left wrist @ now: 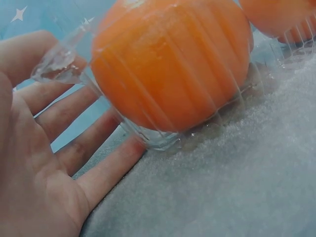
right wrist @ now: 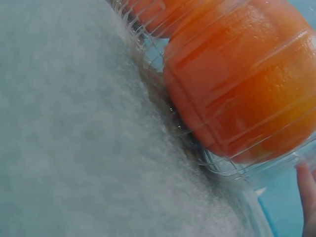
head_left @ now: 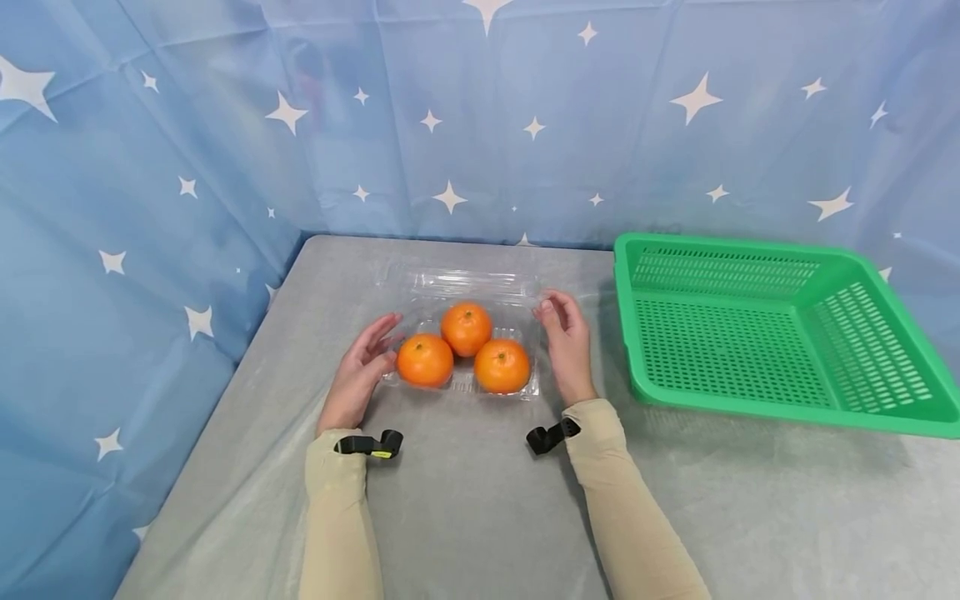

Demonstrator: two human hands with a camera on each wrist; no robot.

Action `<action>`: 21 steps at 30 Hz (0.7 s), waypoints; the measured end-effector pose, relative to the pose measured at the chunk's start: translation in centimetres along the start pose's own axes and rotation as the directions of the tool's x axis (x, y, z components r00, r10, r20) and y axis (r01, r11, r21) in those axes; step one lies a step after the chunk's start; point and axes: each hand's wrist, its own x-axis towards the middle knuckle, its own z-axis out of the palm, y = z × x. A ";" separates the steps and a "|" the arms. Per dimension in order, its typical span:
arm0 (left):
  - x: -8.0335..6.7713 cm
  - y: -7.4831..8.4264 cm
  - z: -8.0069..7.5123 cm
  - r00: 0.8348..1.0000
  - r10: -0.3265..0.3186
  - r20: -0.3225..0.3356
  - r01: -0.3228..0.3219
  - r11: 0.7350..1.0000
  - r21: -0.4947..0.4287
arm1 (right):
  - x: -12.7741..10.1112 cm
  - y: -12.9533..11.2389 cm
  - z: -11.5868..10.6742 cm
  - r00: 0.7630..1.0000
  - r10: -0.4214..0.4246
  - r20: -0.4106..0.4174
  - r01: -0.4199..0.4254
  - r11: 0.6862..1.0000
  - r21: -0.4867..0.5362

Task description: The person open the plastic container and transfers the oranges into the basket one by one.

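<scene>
A clear plastic clamshell box lies on the grey table with its lid folded back on the far side. Inside sit three oranges: one at the left, one at the back and one at the right. My left hand is at the box's left side; its spread, mostly straight fingers touch the clear wall. On the opposite side my right hand has its fingertips by the right rim, slightly bent. In the right wrist view only a fingertip shows beside the wall.
A green plastic basket with slotted walls stands on the table to the right of my right hand. Behind the table hangs a blue curtain with white stars. Grey cloth covers the table, wrinkled at the left.
</scene>
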 end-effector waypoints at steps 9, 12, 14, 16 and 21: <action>0.2 0.0 0.1 1.000 -0.011 -0.005 0.011 1.000 0.006 | 0.1 0.0 -0.2 1.000 0.007 0.004 -0.007 1.000 -0.023; 0.3 0.1 0.1 1.000 -0.006 -0.004 0.006 1.000 0.007 | 0.2 -0.1 -0.2 1.000 0.003 0.008 -0.003 0.999 -0.040; 0.3 0.2 0.1 1.000 -0.010 -0.004 0.010 1.000 0.008 | 0.2 -0.1 -0.2 1.000 0.001 0.015 0.000 0.998 -0.065; 0.2 0.2 0.1 1.000 -0.012 -0.003 0.012 1.000 0.004 | 0.2 0.3 -0.3 1.000 0.002 0.018 0.000 0.996 -0.088; 0.1 -0.1 0.0 1.000 -0.009 0.005 0.009 1.000 -0.005 | 0.2 0.7 -0.3 1.000 0.020 0.002 -0.020 0.996 -0.083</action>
